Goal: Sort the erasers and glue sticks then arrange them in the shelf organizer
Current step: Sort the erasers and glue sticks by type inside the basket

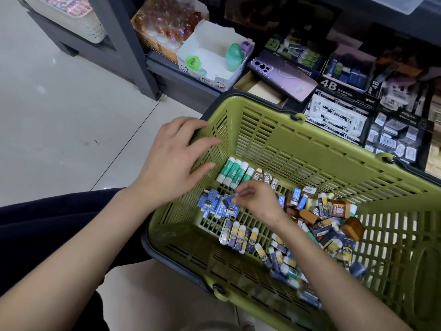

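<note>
Pinching a small blue-wrapped eraser (228,201) between thumb and fingertips of the right hand (259,199), low inside an olive-green slatted plastic basket (310,139). Resting the left hand (176,158), fingers straight and spread, on the basket's corner wall, apart from the right hand. Lined up between the two hands: four green-and-white cylindrical glue sticks (235,172). Clustered just below the right fingertips: more blue-wrapped erasers (211,207). Ranged nearer the body from the right wrist: a row of navy-and-yellow wrapped erasers (238,232). Heaped to the right of the right forearm: unsorted mixed erasers and glue sticks (334,223). Standing beyond both hands, past the basket: the black cardboard compartments of the shelf organizer (330,86).
</note>
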Action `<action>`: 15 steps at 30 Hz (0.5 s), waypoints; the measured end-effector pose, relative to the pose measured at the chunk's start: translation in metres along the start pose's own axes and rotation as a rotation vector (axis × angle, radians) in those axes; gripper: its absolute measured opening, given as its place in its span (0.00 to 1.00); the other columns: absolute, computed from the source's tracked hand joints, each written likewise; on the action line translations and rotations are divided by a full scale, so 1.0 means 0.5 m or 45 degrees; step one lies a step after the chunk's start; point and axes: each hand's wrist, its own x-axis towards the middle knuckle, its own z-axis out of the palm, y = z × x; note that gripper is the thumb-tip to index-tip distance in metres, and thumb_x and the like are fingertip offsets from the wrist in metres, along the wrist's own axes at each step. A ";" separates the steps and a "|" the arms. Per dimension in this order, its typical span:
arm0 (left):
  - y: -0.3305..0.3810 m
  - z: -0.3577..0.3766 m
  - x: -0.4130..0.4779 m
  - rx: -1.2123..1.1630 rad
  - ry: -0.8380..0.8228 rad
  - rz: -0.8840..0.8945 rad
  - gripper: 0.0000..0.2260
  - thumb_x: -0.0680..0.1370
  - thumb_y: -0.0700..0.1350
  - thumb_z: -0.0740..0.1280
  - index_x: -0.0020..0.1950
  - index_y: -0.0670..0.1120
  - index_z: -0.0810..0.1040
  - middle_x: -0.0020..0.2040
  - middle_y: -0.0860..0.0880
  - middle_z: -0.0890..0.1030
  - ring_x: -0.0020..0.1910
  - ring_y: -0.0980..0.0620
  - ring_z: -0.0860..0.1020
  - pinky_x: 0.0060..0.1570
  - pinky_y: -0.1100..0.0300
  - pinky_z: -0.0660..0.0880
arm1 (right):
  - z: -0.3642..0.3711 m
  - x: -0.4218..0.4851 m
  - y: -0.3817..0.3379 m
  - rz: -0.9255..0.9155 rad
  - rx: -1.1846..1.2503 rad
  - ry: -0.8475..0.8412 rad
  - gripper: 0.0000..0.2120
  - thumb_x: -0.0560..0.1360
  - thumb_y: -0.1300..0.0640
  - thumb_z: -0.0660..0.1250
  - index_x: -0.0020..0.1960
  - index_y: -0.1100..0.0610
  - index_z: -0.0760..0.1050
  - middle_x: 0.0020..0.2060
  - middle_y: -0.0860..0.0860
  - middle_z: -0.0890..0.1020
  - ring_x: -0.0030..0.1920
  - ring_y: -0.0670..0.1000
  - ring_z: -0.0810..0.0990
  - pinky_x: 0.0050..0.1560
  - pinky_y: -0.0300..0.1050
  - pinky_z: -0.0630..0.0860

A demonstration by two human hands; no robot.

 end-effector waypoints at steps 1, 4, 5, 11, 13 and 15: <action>-0.002 0.003 -0.003 0.010 -0.019 -0.004 0.18 0.70 0.46 0.74 0.59 0.43 0.80 0.59 0.39 0.77 0.59 0.36 0.74 0.55 0.43 0.72 | 0.012 0.009 0.007 0.009 -0.042 -0.045 0.08 0.71 0.66 0.72 0.45 0.55 0.76 0.44 0.53 0.80 0.43 0.50 0.80 0.47 0.43 0.80; -0.004 0.010 -0.008 0.001 -0.054 -0.013 0.18 0.70 0.45 0.74 0.59 0.43 0.80 0.61 0.39 0.76 0.61 0.37 0.72 0.57 0.43 0.71 | 0.040 0.032 0.017 -0.009 -0.074 -0.071 0.09 0.72 0.68 0.69 0.49 0.58 0.78 0.45 0.53 0.80 0.41 0.46 0.78 0.48 0.41 0.77; -0.004 0.011 -0.008 -0.003 -0.058 -0.018 0.18 0.71 0.45 0.74 0.59 0.43 0.80 0.61 0.39 0.76 0.62 0.37 0.72 0.58 0.43 0.71 | 0.047 0.038 0.020 -0.024 -0.099 -0.060 0.09 0.73 0.69 0.68 0.52 0.60 0.78 0.45 0.54 0.80 0.41 0.46 0.78 0.47 0.40 0.76; -0.005 0.009 -0.006 -0.004 -0.070 -0.006 0.17 0.70 0.43 0.74 0.58 0.43 0.81 0.60 0.38 0.76 0.61 0.35 0.72 0.57 0.41 0.71 | 0.051 0.047 0.036 -0.101 -0.204 0.001 0.13 0.74 0.67 0.68 0.58 0.63 0.77 0.48 0.55 0.80 0.46 0.51 0.79 0.45 0.35 0.74; -0.003 0.009 -0.005 0.004 -0.066 -0.004 0.16 0.70 0.43 0.74 0.57 0.43 0.81 0.60 0.38 0.76 0.61 0.35 0.72 0.57 0.41 0.71 | 0.023 0.035 0.051 -0.083 -0.131 0.035 0.13 0.73 0.67 0.68 0.58 0.62 0.77 0.47 0.52 0.79 0.46 0.50 0.78 0.44 0.31 0.73; -0.001 0.007 -0.005 0.030 -0.051 0.001 0.16 0.70 0.42 0.74 0.57 0.43 0.81 0.60 0.38 0.77 0.61 0.35 0.72 0.57 0.41 0.71 | -0.015 0.016 0.084 -0.024 -0.164 0.069 0.12 0.73 0.67 0.69 0.56 0.61 0.78 0.45 0.51 0.79 0.47 0.51 0.79 0.49 0.38 0.77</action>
